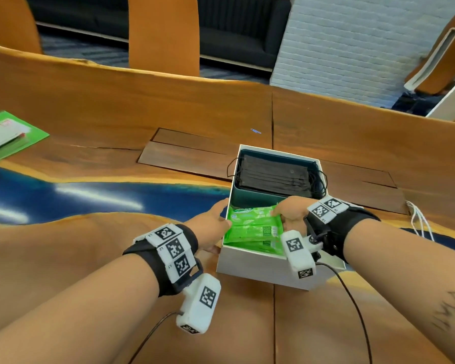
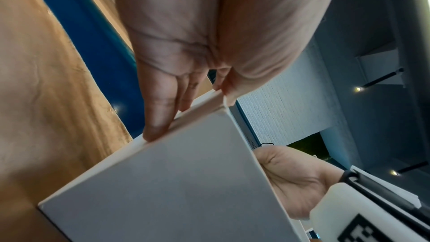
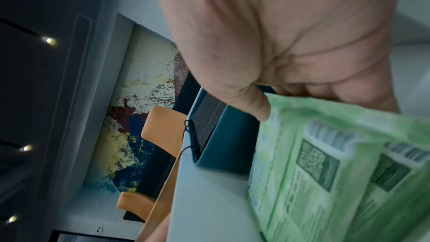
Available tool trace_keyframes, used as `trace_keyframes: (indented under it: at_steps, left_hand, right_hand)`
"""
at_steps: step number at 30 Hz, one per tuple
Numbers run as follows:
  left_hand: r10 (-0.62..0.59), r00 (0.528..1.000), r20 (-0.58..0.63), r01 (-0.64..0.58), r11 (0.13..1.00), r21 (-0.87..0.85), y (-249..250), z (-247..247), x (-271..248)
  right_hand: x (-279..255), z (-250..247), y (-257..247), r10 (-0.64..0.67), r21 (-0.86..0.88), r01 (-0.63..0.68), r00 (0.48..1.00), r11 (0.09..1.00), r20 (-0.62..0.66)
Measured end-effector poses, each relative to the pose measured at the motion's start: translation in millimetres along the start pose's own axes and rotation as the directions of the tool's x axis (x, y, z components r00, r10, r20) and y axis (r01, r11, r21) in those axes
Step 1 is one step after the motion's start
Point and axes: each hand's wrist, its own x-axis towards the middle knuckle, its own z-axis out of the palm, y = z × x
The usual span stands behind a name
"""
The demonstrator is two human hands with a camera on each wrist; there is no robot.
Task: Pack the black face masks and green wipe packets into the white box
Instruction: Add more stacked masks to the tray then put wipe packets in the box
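Presently the white box (image 1: 260, 271) stands open on the table (image 1: 116, 101), and serves as the landmark for all positions below. Black face masks (image 1: 272, 177) lie stacked flat in a dark teal inner tray (image 1: 250, 199) occupying the far half of the box; their ear loops hang over the box's left and right rims. Green wipe packets (image 1: 255, 227) fill the near half of the box, overlapping one another, printed backs with square codes facing up.

Left hand (image 1: 212, 227): placed against the left wall of the box. The left wrist view shows its fingers (image 2: 160, 109) straight along the outer wall near the corner and the thumb (image 2: 229, 91) over the rim, so the wall is held between them.

Right hand (image 1: 290, 212): inside the box at its right side, over the packets. The right wrist view shows the thumb (image 3: 253, 106) pressed on the edge of the top packet with fingers curled behind it, gripping that packet.

A green folder with white papers (image 1: 8, 137) lies well apart from the box, to its far left. A small blue pen (image 1: 255, 131) lies beyond the box's far wall
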Motion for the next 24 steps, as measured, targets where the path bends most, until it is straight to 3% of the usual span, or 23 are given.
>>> trace_keyframes:
  at_steps: [4, 8, 12, 15, 16, 19, 24]
  left_hand:
    - [0.016, 1.000, -0.006, -0.016, 0.999, 0.031, -2, -1, -1]
    - [0.028, 0.999, -0.027, -0.027, 0.999, 0.035, -3, 1, -1]
    - [0.044, 0.998, -0.047, -0.036, 0.986, 0.162, -2, 2, -3]
    - [0.052, 0.998, -0.047, -0.042, 0.978, 0.206, 7, -1, -12]
    - [0.073, 0.996, -0.043, -0.060, 0.968, 0.244, 13, -3, -16]
    - [0.234, 0.969, -0.083, -0.172, 0.874, 0.454, 47, -20, -37]
    - [0.476, 0.861, -0.181, -0.241, 0.694, 0.679, 121, -69, -69]
  right_hand:
    - [0, 1, 9, 0.094, 0.213, -0.115, 0.990, 0.970, 0.109]
    - [-6, 3, 13, 0.104, 0.289, -0.150, 0.980, 0.945, 0.169]
    - [-26, 2, 6, 0.005, -0.013, -0.005, 0.999, 1.000, -0.041]
    - [-54, -2, -3, -0.213, -0.228, 0.189, 0.973, 0.955, -0.085]
    - [-62, -6, -6, -0.262, -0.227, 0.227, 0.955, 0.947, -0.137]
    - [-88, -23, -14, -0.430, -0.269, 0.350, 0.832, 0.897, -0.350]
    - [-137, -60, -39, -0.509, -0.339, 0.381, 0.688, 0.860, -0.518]
